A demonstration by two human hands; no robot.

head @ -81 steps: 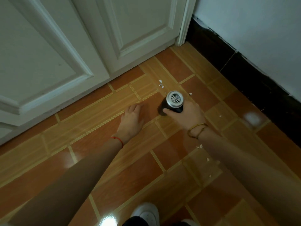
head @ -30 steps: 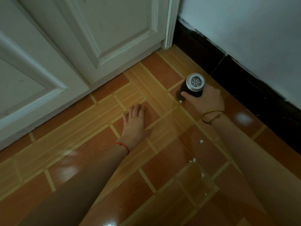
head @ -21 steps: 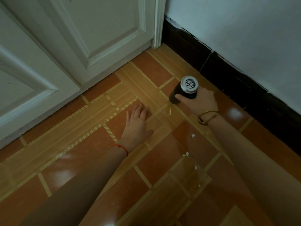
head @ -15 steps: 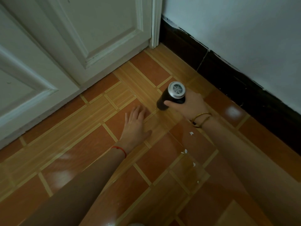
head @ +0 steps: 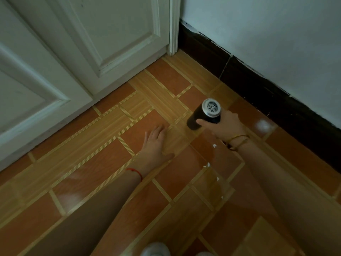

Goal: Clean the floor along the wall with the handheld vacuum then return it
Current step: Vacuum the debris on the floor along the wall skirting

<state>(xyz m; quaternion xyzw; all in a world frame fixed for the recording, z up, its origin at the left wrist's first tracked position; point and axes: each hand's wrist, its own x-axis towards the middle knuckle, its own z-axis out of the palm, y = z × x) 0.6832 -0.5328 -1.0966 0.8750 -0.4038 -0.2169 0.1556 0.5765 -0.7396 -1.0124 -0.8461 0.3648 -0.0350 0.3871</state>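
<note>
A black handheld vacuum [head: 202,117] with a silver vented end cap is gripped in my right hand [head: 226,126]. Its nozzle end points down and left at the tiled floor [head: 92,163], a short way out from the dark skirting. My left hand [head: 155,146] lies flat on the floor with its fingers spread, just left of the vacuum and holding nothing. Several small white scraps [head: 214,145] lie on the tiles below my right wrist, trailing toward the bottom of the view.
A white panelled door [head: 73,52] fills the upper left, its frame meeting the corner. A white wall [head: 267,34] with black skirting [head: 258,85] runs down the right side. White shoe tips [head: 155,249] show at the bottom edge.
My right hand swept the vacuum from near the door toward the skirting, then back left and toward me. The scraps near the door are gone. My left hand stayed flat on the floor.
</note>
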